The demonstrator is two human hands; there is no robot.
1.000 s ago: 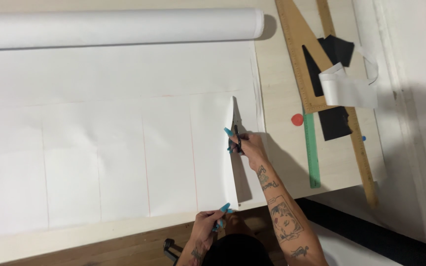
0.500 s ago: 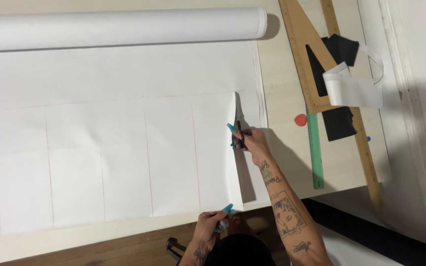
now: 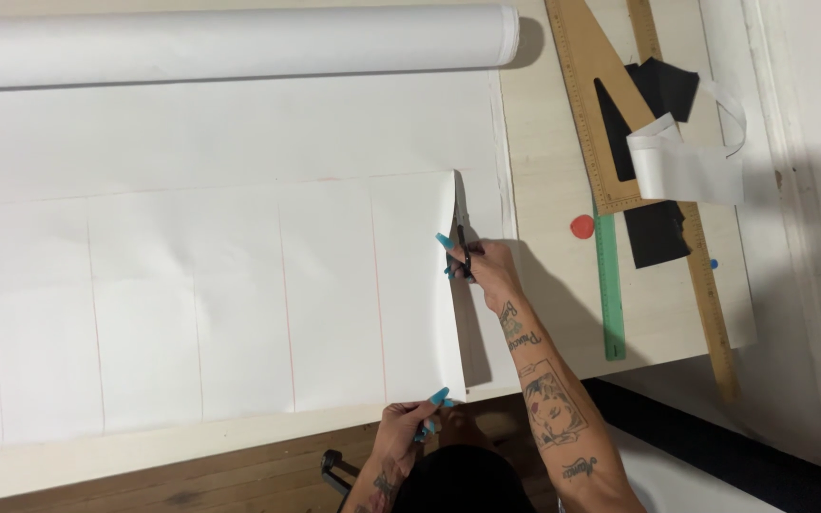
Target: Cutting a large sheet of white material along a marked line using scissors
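A wide white sheet of paper (image 3: 239,285) with faint red ruled lines lies flat over the table. My right hand (image 3: 486,264) grips a pair of scissors (image 3: 462,220), whose blades point away from me along a cut running up the sheet's right side. The cut reaches almost to the horizontal line near the sheet's upper part. My left hand (image 3: 409,429) pinches the near edge of the paper at the bottom of the cut, lifting that corner a little. A narrow strip to the right of the cut lies under my right forearm.
A big roll of white paper (image 3: 230,43) lies along the far edge. To the right are a wooden triangle ruler (image 3: 593,114), a long wooden ruler (image 3: 705,285), a green ruler (image 3: 608,290), black fabric pieces (image 3: 656,233), a curled white strip (image 3: 686,166) and a red disc (image 3: 582,226).
My right hand and the scissors have moved farther up the sheet, lengthening the cut. The left hand still holds the near edge.
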